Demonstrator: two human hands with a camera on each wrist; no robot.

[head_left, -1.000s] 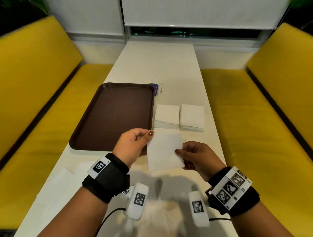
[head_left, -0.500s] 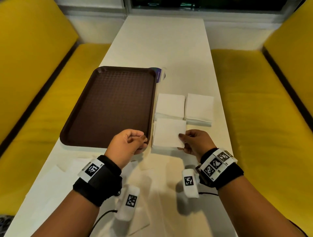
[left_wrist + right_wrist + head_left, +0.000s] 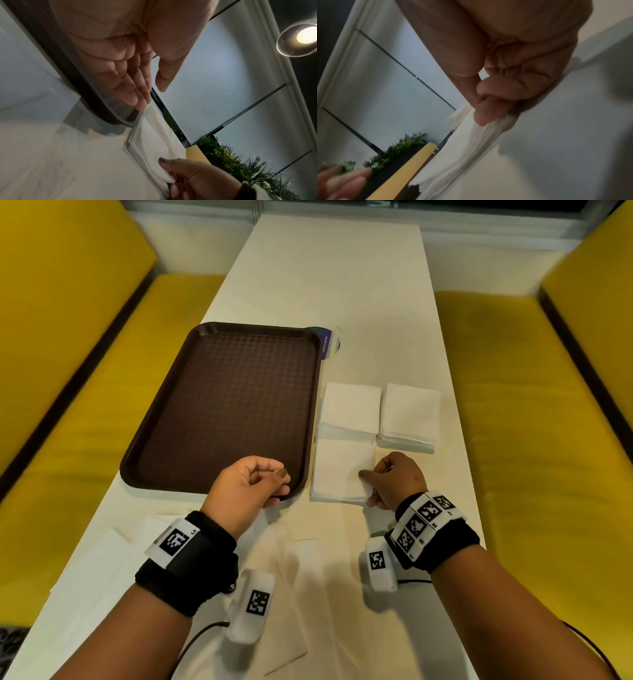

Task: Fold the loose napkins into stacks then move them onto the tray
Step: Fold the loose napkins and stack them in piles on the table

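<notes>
A brown tray (image 3: 222,405) lies on the left of the white table (image 3: 342,285). To its right stand two stacks of folded white napkins (image 3: 349,412) (image 3: 409,414). In front of the left stack lies a folded napkin (image 3: 340,470) on a thin pile. My right hand (image 3: 368,484) pinches its near right edge, thumb on top; the right wrist view (image 3: 481,112) shows fingers curled under the paper. My left hand (image 3: 279,484) hovers over the tray's near right corner, fingers relaxed and holding nothing, as the left wrist view (image 3: 150,94) confirms.
Loose unfolded napkins (image 3: 102,559) lie spread on the near part of the table, under my wrists. A small purple packet (image 3: 327,344) pokes out behind the tray's far right corner. Yellow bench seats (image 3: 68,405) flank the table on both sides.
Both hands held the folded napkin up; the left hand let go and drew back toward the tray. The right hand lowered the napkin to the table in front of the left stack.
</notes>
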